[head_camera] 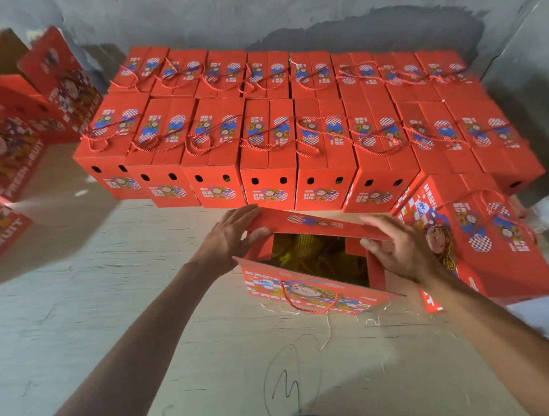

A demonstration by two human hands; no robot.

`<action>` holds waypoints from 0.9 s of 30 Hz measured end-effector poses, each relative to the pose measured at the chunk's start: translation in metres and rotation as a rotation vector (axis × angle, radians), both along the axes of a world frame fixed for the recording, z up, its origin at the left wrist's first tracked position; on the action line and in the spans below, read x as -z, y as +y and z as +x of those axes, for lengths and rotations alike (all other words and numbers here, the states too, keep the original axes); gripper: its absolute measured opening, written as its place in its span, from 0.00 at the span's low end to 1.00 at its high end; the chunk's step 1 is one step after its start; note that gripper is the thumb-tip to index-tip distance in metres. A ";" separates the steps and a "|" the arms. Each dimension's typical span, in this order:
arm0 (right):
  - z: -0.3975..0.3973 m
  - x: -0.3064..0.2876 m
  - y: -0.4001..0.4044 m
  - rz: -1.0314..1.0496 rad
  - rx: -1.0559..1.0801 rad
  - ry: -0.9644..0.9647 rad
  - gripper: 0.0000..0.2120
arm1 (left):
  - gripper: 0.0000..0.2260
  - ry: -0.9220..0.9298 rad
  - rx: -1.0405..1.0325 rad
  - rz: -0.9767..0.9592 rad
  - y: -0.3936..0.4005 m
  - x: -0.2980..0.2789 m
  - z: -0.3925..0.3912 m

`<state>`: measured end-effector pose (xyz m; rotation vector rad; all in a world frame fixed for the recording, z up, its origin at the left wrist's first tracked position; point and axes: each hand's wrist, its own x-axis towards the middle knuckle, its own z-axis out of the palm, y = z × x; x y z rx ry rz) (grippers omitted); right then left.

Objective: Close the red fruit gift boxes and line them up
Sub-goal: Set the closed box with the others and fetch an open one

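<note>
An open red fruit gift box (307, 291) stands on the floor in front of me, with yellow-netted fruit (304, 247) showing inside. Its far lid flap (312, 223) is tilted over the opening. My left hand (233, 233) holds the flap's left end, thumb under it and fingers on top. My right hand (394, 248) holds the flap's right end the same way. The near flap with its red rope handle (311, 302) hangs down toward me. Behind stand two rows of closed red boxes (270, 163) side by side.
A closed red box (480, 237) lies tilted just right of the open one, close to my right wrist. More red boxes and flat cartons (12, 153) lean at the left. A grey wall runs behind the rows. Bare wooden floor (144, 312) lies at the near left.
</note>
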<state>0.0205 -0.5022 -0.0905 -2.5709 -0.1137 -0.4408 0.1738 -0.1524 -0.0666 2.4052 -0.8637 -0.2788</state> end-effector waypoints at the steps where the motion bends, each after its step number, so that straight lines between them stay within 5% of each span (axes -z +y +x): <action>1: -0.001 0.003 -0.001 -0.002 0.008 -0.031 0.27 | 0.31 -0.004 0.009 0.003 0.001 0.001 0.001; 10: -0.019 0.018 0.008 -0.189 -0.095 0.021 0.28 | 0.47 0.014 0.004 0.122 0.007 0.020 -0.023; 14: -0.017 0.016 0.005 -0.265 -0.080 0.140 0.32 | 0.35 -0.049 0.050 0.131 0.009 0.027 -0.029; 20: -0.008 0.006 0.005 -0.316 -0.054 0.254 0.39 | 0.35 -0.152 0.246 0.136 0.009 0.018 -0.001; 27: -0.005 0.000 0.012 -0.359 -0.063 0.118 0.32 | 0.31 -0.266 0.273 0.233 0.003 0.017 -0.001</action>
